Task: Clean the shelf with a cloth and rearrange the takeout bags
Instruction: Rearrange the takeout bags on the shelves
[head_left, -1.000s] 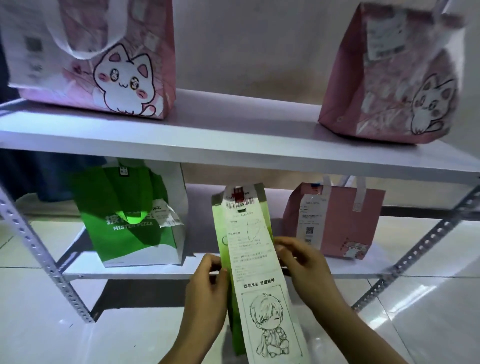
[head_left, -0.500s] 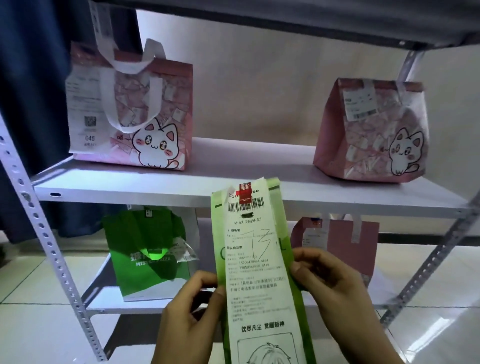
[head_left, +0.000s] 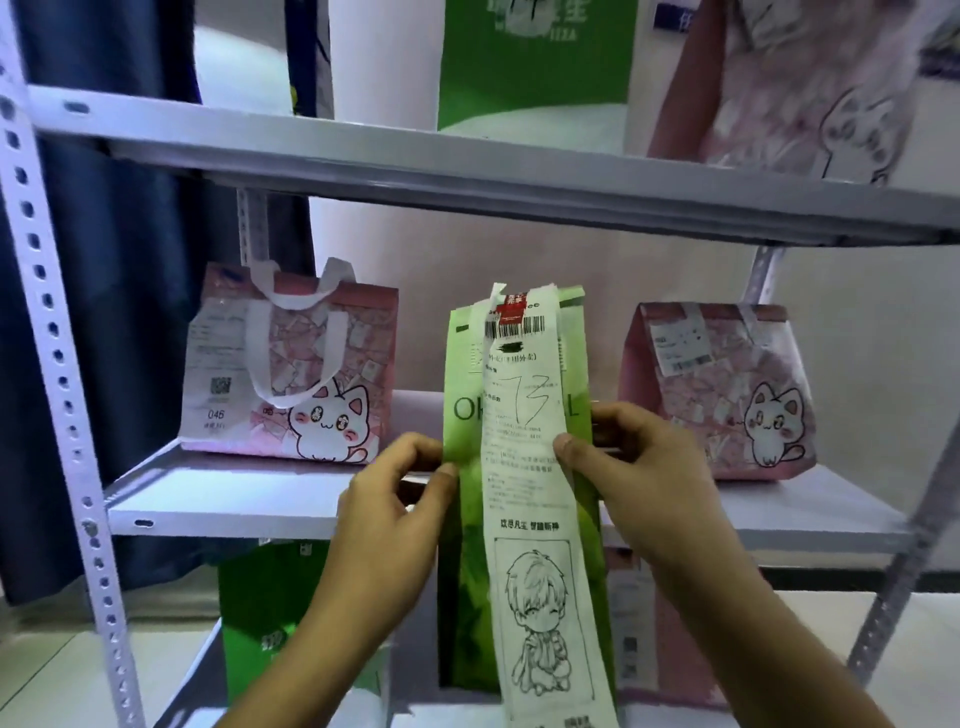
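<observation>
A tall light-green takeout bag (head_left: 464, 519) with a long white receipt (head_left: 524, 467) hanging down its front is held up in front of the middle shelf (head_left: 228, 499). My left hand (head_left: 395, 499) pinches its left edge and my right hand (head_left: 628, 467) grips its right edge. Two pink cat bags stand on the middle shelf, one at the left (head_left: 291, 364) and one at the right (head_left: 722, 384). No cloth is in view.
The upper shelf (head_left: 467, 176) carries a green and white bag (head_left: 535, 57) and a pink cat bag (head_left: 810, 83). On the bottom shelf stand a green bag (head_left: 260, 613) and a pink bag (head_left: 639, 649). Perforated metal posts (head_left: 57, 364) frame the rack; a dark curtain (head_left: 140, 260) hangs at the left.
Both hands have lifted the light-green bag from the bottom shelf level up to the middle shelf level. The view has tilted upward, bringing the upper shelf into sight.
</observation>
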